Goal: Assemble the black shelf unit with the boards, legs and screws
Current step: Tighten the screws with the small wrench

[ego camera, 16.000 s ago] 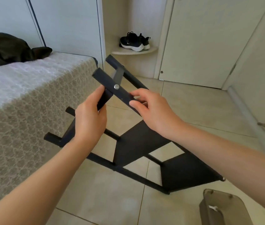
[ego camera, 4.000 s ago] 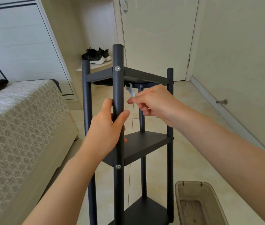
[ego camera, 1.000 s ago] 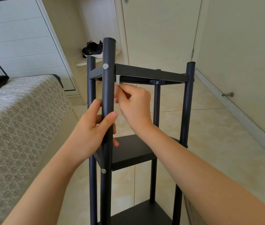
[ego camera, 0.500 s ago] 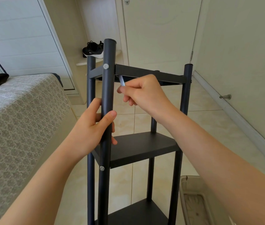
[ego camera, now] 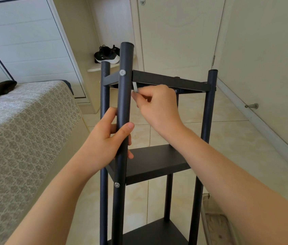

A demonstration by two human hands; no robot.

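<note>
I'm wrapping my left hand (ego camera: 104,138) around the front leg (ego camera: 124,99) of the black shelf unit (ego camera: 153,160), which is standing upright on the tiles at my twelve o'clock. At one o'clock from that grip, my right hand (ego camera: 157,106) is pinching a small pale tool (ego camera: 135,87) just under the top board (ego camera: 168,80). I'm judging the frame stiff but light and tippy, so mid-leg on the smooth tube is the best hold. Black sneakers (ego camera: 107,54) are sitting far off at eleven o'clock.

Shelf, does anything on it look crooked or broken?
Nothing stands out. The shelf stands upright, its boards look level. The left hand grips the front leg, and the right hand pinches a small white tool under the top board.
</note>
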